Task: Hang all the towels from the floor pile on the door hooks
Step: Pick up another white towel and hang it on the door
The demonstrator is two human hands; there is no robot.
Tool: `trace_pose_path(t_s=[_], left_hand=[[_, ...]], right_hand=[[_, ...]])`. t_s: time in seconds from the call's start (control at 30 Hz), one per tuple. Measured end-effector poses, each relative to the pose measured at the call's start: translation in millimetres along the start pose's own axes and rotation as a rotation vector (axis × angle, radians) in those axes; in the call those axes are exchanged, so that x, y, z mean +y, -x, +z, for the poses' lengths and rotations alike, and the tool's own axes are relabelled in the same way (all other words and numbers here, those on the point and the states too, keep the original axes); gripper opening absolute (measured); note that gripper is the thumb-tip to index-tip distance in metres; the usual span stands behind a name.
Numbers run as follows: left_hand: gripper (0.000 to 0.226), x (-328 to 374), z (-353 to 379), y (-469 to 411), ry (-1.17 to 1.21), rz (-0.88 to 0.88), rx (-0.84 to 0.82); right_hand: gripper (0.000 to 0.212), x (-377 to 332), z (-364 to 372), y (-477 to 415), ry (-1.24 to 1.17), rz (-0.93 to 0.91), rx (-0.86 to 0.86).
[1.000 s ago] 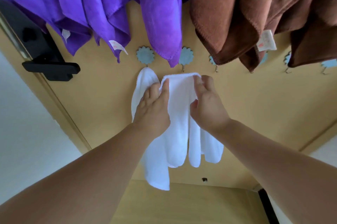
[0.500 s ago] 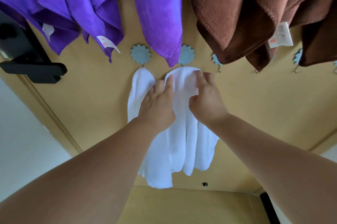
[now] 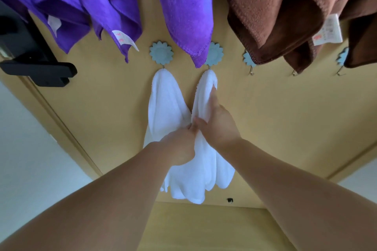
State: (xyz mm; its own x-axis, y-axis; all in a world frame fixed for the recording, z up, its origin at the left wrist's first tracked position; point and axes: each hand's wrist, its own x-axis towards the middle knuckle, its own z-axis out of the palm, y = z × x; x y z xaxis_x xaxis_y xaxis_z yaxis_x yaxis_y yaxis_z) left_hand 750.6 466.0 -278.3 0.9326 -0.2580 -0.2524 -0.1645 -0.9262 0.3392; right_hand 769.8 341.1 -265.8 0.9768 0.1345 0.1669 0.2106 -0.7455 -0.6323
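Under door hooks, L hand & R hand both clutch hung white towel.

Both arms reach forward, left hand and right hand touching, fingers gripping the white towel.

Two white towels hang on a door, below a row of five metal hooks, four of them showing blue flower mounts. Purple towels and brown towels nearer the door's top edge overlap too much to count. Also seen: three white labels, one black door handle at the door's left edge, and two hands, the left hand and the right hand.
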Motion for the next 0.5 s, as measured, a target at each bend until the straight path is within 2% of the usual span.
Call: trace_pose_path(t_s=[0.13,0.33,0.5], left_hand=[[0.084,-6.2,0.6,8.5,-0.019,-0.004,-0.03],[0.076,-14.3,-7.3,31.1,-0.02,0.024,-0.062],[0.073,-4.4,-31.7,61.2,-0.036,0.032,-0.086]], right_hand=[[0.086,-1.6,3.3,0.5,0.092,0.035,0.021],[0.073,1.3,-7.5,19.8,0.268,0.09,-0.084],[0.047,-16.0,-31.0,41.2,0.363,0.143,-0.114]])
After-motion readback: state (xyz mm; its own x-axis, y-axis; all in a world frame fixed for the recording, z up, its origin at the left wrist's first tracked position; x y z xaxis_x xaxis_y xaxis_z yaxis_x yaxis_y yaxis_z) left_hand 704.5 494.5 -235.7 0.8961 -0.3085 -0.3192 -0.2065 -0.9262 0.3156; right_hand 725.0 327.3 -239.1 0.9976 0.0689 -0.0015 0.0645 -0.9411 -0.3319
